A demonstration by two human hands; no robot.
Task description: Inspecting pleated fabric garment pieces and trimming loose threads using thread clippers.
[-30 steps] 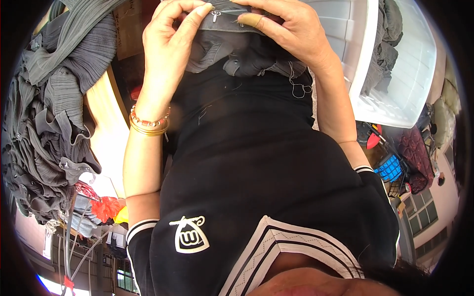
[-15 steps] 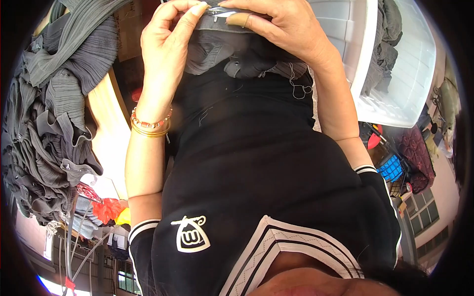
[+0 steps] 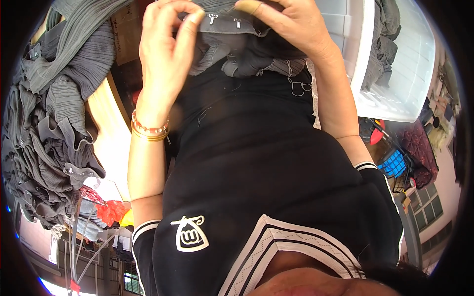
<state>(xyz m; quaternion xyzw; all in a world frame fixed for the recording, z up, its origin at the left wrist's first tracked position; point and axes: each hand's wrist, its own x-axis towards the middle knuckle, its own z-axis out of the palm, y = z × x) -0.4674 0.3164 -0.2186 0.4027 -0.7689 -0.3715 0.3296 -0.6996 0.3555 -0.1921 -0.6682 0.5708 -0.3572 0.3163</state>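
A dark grey garment (image 3: 224,40) lies bunched over my lap at the top of the view. Along its band two small silver metal hooks (image 3: 212,18) show side by side. With thumb and forefinger closed, my left hand (image 3: 168,47) pinches the band's left end. My right hand (image 3: 298,27) is at the band's right side, its thumb wrapped in a tan covering. The upper edge cuts off the other right fingers, so what they hold is hidden. Loose grey threads (image 3: 298,84) hang from the cloth on the right.
A large heap of dark ribbed garments (image 3: 49,123) rises on my left beside a pale wooden board (image 3: 106,123). To the right stands a translucent white plastic bin (image 3: 363,64) with more grey cloth (image 3: 382,54). Below it is a blue basket (image 3: 393,163).
The silver pointed blades between my hands are out of sight. Two hooks on the band now show where one did. My right hand has shifted slightly up and right, its thumb higher.
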